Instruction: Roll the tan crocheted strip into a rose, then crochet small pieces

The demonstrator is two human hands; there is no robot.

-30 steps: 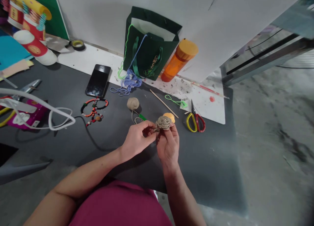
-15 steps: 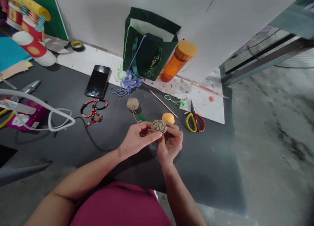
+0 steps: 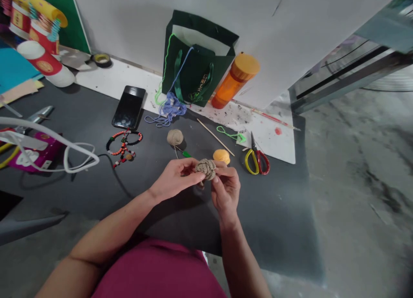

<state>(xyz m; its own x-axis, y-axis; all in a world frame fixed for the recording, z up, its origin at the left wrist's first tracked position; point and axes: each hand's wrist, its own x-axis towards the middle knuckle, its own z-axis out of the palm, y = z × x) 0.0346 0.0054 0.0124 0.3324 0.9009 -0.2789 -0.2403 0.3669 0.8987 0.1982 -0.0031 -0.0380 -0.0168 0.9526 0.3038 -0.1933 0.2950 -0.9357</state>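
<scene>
Both my hands meet over the dark mat [image 3: 80,177] and hold a small brown twine-wrapped ball [image 3: 205,167] between them. My left hand [image 3: 174,179] pinches its left side with curled fingers. My right hand [image 3: 226,188] grips it from the right with thumb and fingertips. A thin strand of twine runs from the ball toward a small twine spool [image 3: 175,137] lying behind it on the mat. An orange ball [image 3: 221,156] rests just behind my right hand.
Red and yellow scissors [image 3: 256,158] and a wooden stick [image 3: 214,136] lie to the right. A green gift bag [image 3: 195,59], an orange bottle [image 3: 237,78], a phone [image 3: 129,106], a bead bracelet [image 3: 124,143] and white cable [image 3: 64,153] stand around.
The wrapped ball has shifted slightly left and down and turned between my fingers. My right hand moved back off the orange ball, which now shows fully.
</scene>
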